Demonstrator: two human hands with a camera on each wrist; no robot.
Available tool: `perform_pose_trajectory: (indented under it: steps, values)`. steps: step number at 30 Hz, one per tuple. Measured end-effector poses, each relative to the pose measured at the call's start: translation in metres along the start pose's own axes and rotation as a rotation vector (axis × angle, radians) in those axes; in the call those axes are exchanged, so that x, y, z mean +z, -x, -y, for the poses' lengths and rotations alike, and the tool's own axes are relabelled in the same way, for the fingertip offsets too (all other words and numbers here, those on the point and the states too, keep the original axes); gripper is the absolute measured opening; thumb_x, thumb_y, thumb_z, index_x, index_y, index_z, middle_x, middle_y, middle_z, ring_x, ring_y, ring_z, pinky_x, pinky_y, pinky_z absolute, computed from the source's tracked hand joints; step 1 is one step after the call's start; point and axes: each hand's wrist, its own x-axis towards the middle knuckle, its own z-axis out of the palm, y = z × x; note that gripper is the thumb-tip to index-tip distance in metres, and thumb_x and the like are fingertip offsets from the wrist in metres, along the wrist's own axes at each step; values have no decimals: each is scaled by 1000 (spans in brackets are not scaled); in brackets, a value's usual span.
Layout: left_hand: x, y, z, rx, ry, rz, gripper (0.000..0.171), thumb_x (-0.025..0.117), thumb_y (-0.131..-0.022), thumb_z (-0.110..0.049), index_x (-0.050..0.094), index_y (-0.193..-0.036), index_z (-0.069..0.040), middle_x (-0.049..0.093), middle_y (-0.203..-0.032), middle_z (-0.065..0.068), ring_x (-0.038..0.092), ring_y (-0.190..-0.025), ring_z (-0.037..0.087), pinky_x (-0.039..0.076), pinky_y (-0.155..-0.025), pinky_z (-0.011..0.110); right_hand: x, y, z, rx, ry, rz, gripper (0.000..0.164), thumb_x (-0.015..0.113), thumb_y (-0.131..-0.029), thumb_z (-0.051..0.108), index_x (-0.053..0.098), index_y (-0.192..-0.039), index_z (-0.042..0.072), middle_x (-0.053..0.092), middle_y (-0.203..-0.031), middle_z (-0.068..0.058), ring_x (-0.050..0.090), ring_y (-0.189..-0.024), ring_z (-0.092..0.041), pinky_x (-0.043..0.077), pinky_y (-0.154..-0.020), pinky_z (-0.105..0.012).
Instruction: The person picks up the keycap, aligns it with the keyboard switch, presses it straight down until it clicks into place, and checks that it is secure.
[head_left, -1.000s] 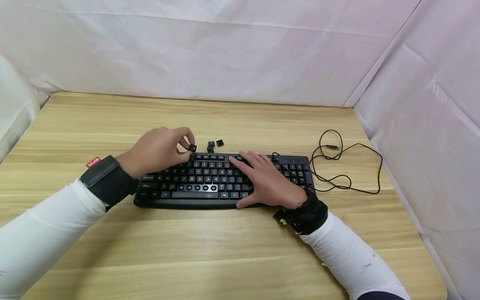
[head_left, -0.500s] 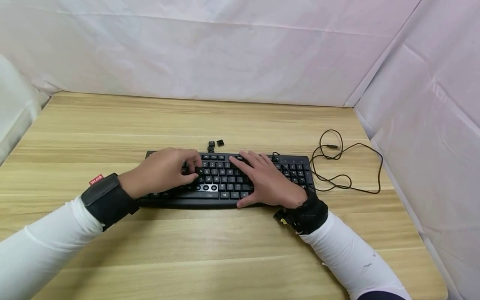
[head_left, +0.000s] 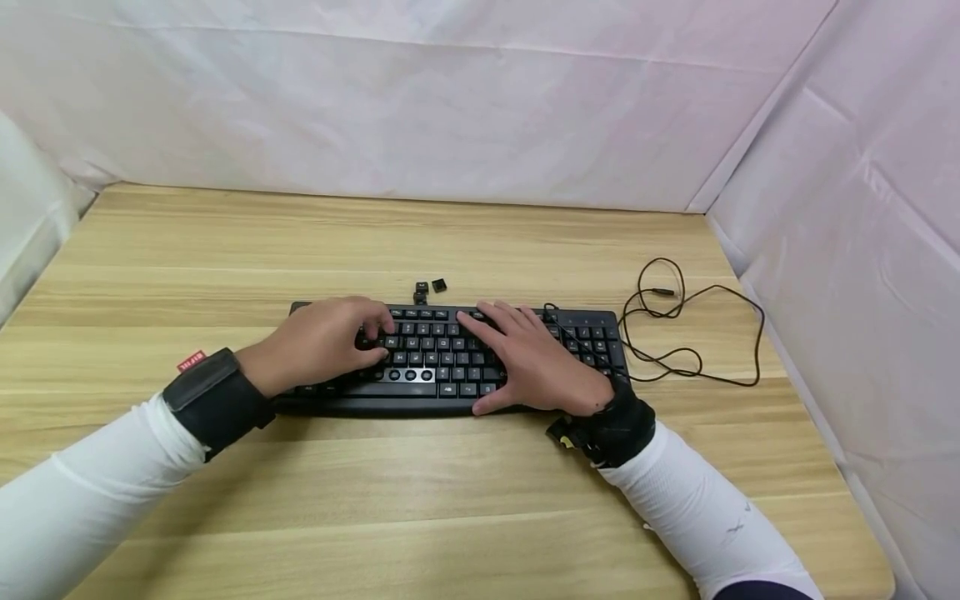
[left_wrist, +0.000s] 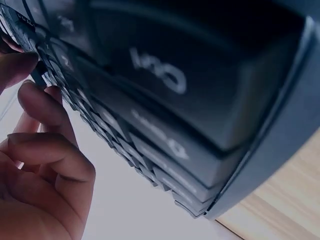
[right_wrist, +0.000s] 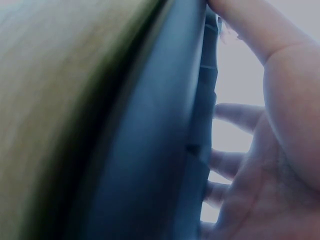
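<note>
A black keyboard [head_left: 390, 407] lies on the wooden table. My left hand [head_left: 318, 343] is over its left half, thumb and index finger bent down to the letter keys. Between those fingertips, the left wrist view shows a small black keycap [left_wrist: 38, 76], pinched at key level; the other fingers curl loosely. My right hand [head_left: 536, 367] rests spread across the keyboard's right half, fingers over the keys and thumb at the front edge. From the right wrist, the keyboard's front edge [right_wrist: 150, 125] and that thumb [right_wrist: 255, 30] appear close up.
Three loose black keycaps, one of them tilted keycap [head_left: 439, 285], lie just behind the keyboard. A thin black cable [head_left: 693, 373] loops over the table at the right, its plug [head_left: 662, 292] among the coils. White cloth [head_left: 420, 108] hangs behind and at the sides.
My left hand has come down from behind the keyboard's top edge onto the letter keys, bringing the pinched keycap, then shifted slightly left. My right hand has stayed in place.
</note>
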Motion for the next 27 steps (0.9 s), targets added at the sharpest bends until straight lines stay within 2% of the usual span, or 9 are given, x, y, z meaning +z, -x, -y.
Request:
perform_pose_trajectory:
  steps: [9, 20, 27]
  values:
    - [1, 2, -6, 35, -59, -49, 28, 72, -79, -30, 67, -104, -17, 60, -89, -1, 54, -69, 11, 48, -56, 33, -1, 0, 0, 0, -12, 8, 113, 68, -64, 69, 18, -151, 17, 19, -153, -20, 12, -137, -34, 14, -109, -60]
    - [0, 1, -9, 47, -55, -40, 20, 71, -81, -27, 69, -98, -16, 64, -90, 0, 58, -74, 12, 52, -60, 35, -2, -1, 2, 3, 0, 8, 113, 68, -64, 70, 18, -151, 17, 19, -153, -19, 12, -138, -33, 15, -110, -59]
    - [2, 3, -22, 74, -62, -41, 18, 71, -78, -27, 69, -94, -19, 65, -88, -4, 52, -64, 8, 49, -54, 31, -3, 0, 2, 7, -10, 12, 113, 68, -64, 69, 18, -151, 17, 19, -153, -19, 11, -138, -34, 15, -110, -60]
